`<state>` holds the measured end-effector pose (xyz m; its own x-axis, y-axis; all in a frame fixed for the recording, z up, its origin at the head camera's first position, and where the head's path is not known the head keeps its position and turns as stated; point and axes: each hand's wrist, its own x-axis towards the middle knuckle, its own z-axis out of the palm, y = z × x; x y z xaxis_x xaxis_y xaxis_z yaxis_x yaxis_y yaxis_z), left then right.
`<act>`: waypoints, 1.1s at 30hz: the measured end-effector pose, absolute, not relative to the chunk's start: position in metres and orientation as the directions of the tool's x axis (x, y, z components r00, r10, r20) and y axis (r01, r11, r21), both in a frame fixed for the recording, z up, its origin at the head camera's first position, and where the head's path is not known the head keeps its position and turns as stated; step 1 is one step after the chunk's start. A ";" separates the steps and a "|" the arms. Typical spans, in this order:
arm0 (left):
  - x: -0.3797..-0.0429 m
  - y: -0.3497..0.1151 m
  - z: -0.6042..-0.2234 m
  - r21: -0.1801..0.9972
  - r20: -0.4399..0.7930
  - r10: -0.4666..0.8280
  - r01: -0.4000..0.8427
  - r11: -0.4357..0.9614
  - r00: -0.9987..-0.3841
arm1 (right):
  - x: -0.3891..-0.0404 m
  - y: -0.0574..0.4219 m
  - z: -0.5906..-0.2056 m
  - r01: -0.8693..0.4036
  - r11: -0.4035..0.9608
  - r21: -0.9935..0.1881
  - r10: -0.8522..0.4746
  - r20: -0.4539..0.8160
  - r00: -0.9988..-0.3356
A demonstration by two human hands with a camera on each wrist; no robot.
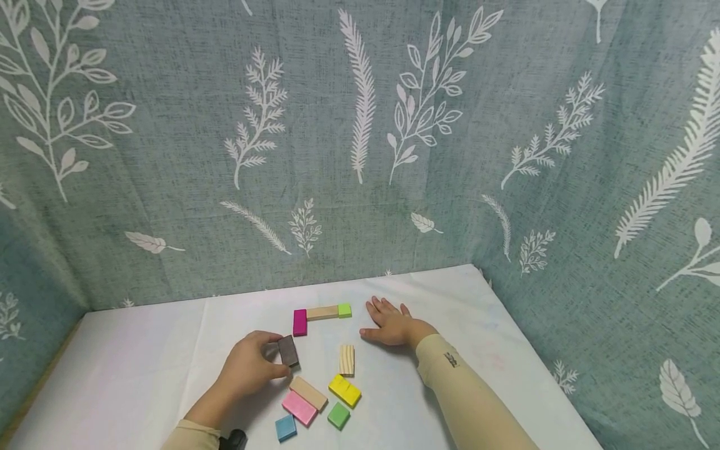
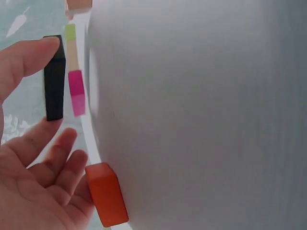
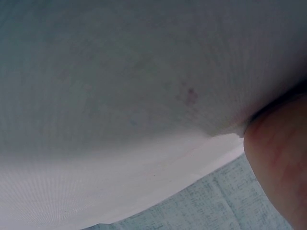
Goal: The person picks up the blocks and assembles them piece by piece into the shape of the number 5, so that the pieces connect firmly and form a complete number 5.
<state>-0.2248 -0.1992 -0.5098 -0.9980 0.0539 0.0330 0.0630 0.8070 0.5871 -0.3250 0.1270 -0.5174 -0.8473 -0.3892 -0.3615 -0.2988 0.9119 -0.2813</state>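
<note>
My left hand [image 1: 245, 367] pinches a dark brown wooden block [image 1: 289, 352] between thumb and fingertips; in the left wrist view this dark block [image 2: 54, 91] looks nearly black. An orange block [image 2: 107, 195] appears by the little finger there, hidden in the head view. Palm down, my right hand [image 1: 390, 324] rests on the white tabletop with its fingers spread. Between the hands, toward the back, a magenta block [image 1: 300, 322], a long plain wooden block [image 1: 322, 313] and a lime green block [image 1: 344, 310] stand end to end. A striped wooden block [image 1: 347, 360] lies nearer.
Closer to me lie a yellow block [image 1: 345, 390], a green block [image 1: 339, 415], a plain wooden block [image 1: 309, 394] against a pink block [image 1: 299, 408], and a blue block [image 1: 285, 428]. A leaf-patterned green curtain [image 1: 337, 225] surrounds the white table [image 1: 169, 350].
</note>
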 end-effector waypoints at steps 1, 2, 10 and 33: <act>-0.225 -0.200 -0.510 0.583 0.031 0.057 0.065 0.810 -0.998 | -0.325 0.127 -0.518 -0.299 0.912 -0.280 -0.388 -0.360 -0.848; -0.226 -0.201 -0.510 0.579 0.029 0.061 0.067 0.813 -0.998 | -0.325 0.127 -0.518 -0.298 0.912 -0.280 -0.388 -0.359 -0.849; -0.232 -0.198 -0.508 0.563 0.036 0.113 0.113 0.819 -0.993 | -0.325 0.127 -0.516 -0.295 0.915 -0.276 -0.383 -0.359 -0.851; -0.239 -0.182 -0.511 0.523 -0.002 0.174 0.148 0.839 -0.985 | -0.326 0.126 -0.520 -0.287 0.914 -0.285 -0.381 -0.366 -0.849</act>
